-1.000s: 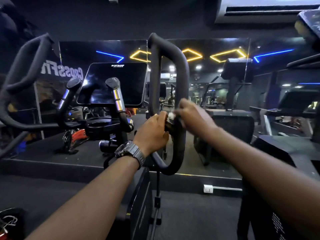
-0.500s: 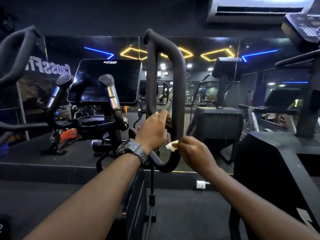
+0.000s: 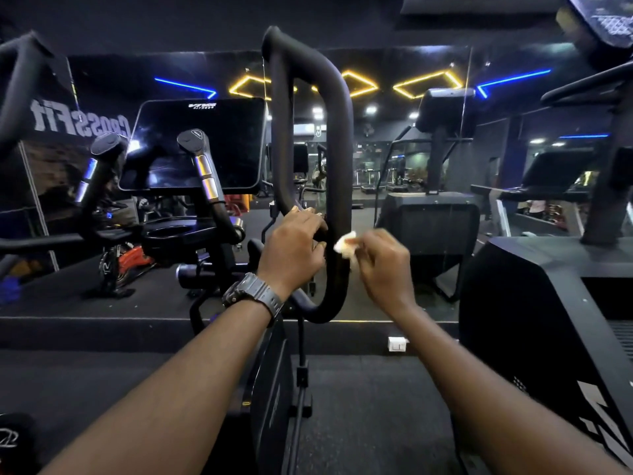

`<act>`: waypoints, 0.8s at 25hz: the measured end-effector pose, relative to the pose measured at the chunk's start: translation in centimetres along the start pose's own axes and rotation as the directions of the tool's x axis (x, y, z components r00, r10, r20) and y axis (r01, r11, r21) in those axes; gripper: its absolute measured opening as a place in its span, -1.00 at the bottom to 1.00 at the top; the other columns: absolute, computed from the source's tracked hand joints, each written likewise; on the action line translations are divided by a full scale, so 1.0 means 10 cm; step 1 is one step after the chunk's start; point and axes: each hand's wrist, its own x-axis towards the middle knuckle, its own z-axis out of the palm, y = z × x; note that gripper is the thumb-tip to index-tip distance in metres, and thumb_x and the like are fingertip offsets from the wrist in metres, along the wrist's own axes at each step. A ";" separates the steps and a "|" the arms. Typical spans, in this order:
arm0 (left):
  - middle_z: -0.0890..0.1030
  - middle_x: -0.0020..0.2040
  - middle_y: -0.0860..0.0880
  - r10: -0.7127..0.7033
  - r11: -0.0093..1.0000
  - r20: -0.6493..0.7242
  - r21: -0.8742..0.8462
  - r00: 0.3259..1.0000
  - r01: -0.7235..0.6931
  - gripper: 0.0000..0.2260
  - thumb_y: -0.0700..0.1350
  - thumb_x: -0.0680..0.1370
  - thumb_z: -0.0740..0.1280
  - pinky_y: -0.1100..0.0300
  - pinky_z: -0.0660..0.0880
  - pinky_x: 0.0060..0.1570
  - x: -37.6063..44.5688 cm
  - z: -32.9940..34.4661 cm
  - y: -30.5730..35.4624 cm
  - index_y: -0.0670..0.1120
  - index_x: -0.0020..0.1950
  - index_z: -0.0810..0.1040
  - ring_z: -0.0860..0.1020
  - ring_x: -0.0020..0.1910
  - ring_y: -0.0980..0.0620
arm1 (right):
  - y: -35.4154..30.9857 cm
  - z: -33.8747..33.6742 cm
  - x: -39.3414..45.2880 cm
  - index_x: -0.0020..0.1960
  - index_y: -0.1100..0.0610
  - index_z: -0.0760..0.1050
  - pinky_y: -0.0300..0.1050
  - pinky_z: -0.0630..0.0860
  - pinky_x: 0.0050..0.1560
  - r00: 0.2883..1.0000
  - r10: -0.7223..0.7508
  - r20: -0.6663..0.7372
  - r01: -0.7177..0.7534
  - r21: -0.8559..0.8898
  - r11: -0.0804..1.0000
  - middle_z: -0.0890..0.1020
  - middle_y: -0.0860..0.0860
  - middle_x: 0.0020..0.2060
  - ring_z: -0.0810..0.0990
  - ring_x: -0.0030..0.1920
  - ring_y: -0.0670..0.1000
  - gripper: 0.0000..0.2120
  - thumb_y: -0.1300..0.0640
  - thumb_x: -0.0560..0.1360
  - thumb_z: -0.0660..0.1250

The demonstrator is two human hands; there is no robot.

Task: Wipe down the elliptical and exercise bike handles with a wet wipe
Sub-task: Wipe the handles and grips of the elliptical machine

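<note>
A black looped elliptical handle [image 3: 337, 138] stands upright in the middle of the head view. My left hand [image 3: 294, 250] holds the inner side of the loop, fingers curled round the tube, a dark watch on the wrist. My right hand [image 3: 385, 265] pinches a small crumpled white wet wipe [image 3: 345, 244] against the right tube of the loop, about halfway down. The machine's dark console screen [image 3: 195, 145] and two short fixed grips [image 3: 205, 166] sit to the left. A second looped handle [image 3: 17, 87] shows at the far left edge.
A mirror wall ahead reflects yellow and blue ceiling lights and other gym machines. A black stepper machine [image 3: 431, 221] stands beyond the handle on the right, and a large black machine body [image 3: 534, 320] sits close on the right. Dark rubber floor lies below.
My right hand has moved with the wipe from the bottom bend of the loop up the right tube. My left hand keeps its hold on the loop.
</note>
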 end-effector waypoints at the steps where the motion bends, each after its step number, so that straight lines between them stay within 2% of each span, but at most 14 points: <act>1: 0.62 0.04 0.04 -0.002 1.000 -0.012 -0.004 1.000 0.002 -0.81 -0.18 0.45 0.45 0.14 0.50 0.18 -0.01 0.02 0.01 -0.06 0.04 0.58 0.53 0.15 0.06 | -0.02 -0.02 0.23 -0.04 0.13 0.64 -0.08 0.55 -0.14 0.997 0.047 -0.063 -0.046 0.016 0.999 0.61 -0.02 -0.15 0.57 -0.17 -0.07 -0.81 0.37 0.45 0.35; 3: 0.63 0.06 0.01 -0.009 1.000 -0.041 -0.004 0.999 0.009 -0.81 -0.19 0.44 0.48 0.16 0.46 0.22 -0.03 0.04 0.05 -0.08 0.03 0.60 0.54 0.18 0.03 | -0.04 0.03 0.28 0.00 0.08 0.61 -0.05 0.57 -0.12 0.986 0.134 -0.098 -0.127 0.077 0.989 0.60 -0.06 -0.12 0.57 -0.15 -0.09 -0.81 0.32 0.49 0.34; 5: 0.65 0.08 -0.02 -0.004 1.000 -0.069 0.007 0.998 0.005 -0.82 -0.20 0.45 0.48 0.15 0.43 0.26 -0.04 0.05 0.04 -0.09 0.03 0.62 0.55 0.19 0.00 | -0.08 0.17 -0.15 -0.01 0.11 0.60 -0.01 0.56 -0.16 0.984 0.166 -0.058 -0.161 0.083 0.984 0.58 -0.06 -0.12 0.55 -0.17 -0.09 -0.85 0.31 0.51 0.35; 7: 0.65 0.09 -0.02 0.008 1.000 -0.093 0.019 0.996 -0.007 -0.84 -0.22 0.47 0.45 0.13 0.38 0.33 -0.03 0.07 0.02 -0.09 0.04 0.63 0.55 0.21 -0.01 | -0.13 0.19 -0.48 -0.02 0.16 0.62 -0.04 0.55 -0.15 0.996 0.090 -0.004 -0.090 0.051 0.995 0.57 -0.03 -0.12 0.54 -0.15 -0.07 -0.84 0.35 0.48 0.36; 10: 0.65 0.04 -0.04 -0.018 1.000 -0.145 -0.011 0.989 0.017 -0.88 -0.22 0.48 0.44 0.05 0.42 0.29 0.02 0.11 0.02 -0.11 0.01 0.65 0.55 0.16 -0.04 | -0.16 0.11 0.17 0.02 0.19 0.65 -0.20 0.49 -0.11 0.996 -0.049 -0.074 0.048 -0.009 0.999 0.58 0.02 -0.14 0.54 -0.15 -0.01 -0.85 0.33 0.50 0.37; 12: 0.60 0.08 -0.06 -0.118 0.992 -0.202 -0.055 0.972 0.109 -0.83 -0.14 0.47 0.46 0.08 0.43 0.23 0.04 0.13 0.02 -0.14 0.03 0.64 0.49 0.17 -0.06 | -0.21 0.10 0.53 0.04 0.20 0.66 -0.17 0.49 -0.11 0.989 -0.125 -0.081 0.120 -0.065 0.991 0.57 0.04 -0.14 0.54 -0.13 0.02 -0.83 0.31 0.49 0.37; 14: 0.51 0.19 -0.08 -0.243 0.968 -0.224 -0.111 0.944 0.223 -0.73 -0.11 0.43 0.50 0.22 0.34 0.25 0.02 0.10 0.00 -0.13 0.10 0.62 0.41 0.24 -0.06 | -0.15 0.15 0.32 0.03 0.18 0.64 -0.07 0.56 -0.20 0.979 -0.200 0.033 0.202 -0.150 0.968 0.55 0.05 -0.12 0.51 -0.14 0.04 -0.87 0.26 0.53 0.34; 16: 0.44 0.28 -0.08 -0.284 0.954 -0.214 -0.160 0.934 0.253 -0.66 -0.17 0.41 0.52 0.29 0.27 0.27 -0.02 0.05 -0.05 -0.12 0.17 0.59 0.38 0.31 -0.05 | -0.08 0.14 -0.19 0.02 0.15 0.62 -0.01 0.56 -0.33 0.918 -0.329 0.222 0.373 -0.201 0.906 0.54 0.03 -0.10 0.50 -0.15 0.04 -0.89 0.19 0.57 0.32; 18: 0.39 0.32 -0.08 -0.333 0.925 -0.205 -0.260 0.920 0.277 -0.59 -0.27 0.42 0.50 0.25 0.33 0.33 -0.02 0.06 -0.09 -0.14 0.25 0.54 0.41 0.33 -0.03 | -0.04 0.07 -0.19 0.03 0.14 0.63 -0.03 0.56 -0.37 0.843 -0.432 0.319 0.508 -0.211 0.835 0.56 0.03 -0.10 0.51 -0.14 0.05 -0.86 0.17 0.57 0.30; 20: 0.40 0.31 -0.05 -0.462 0.826 -0.186 -0.447 0.867 0.344 -0.54 -0.35 0.45 0.42 0.10 0.46 0.33 0.02 0.08 -0.13 -0.14 0.32 0.48 0.48 0.28 -0.01 | -0.16 0.10 0.37 0.03 0.14 0.65 -0.06 0.55 -0.36 0.838 -0.448 0.310 0.523 -0.228 0.821 0.58 0.05 -0.11 0.52 -0.13 0.07 -0.83 0.18 0.54 0.29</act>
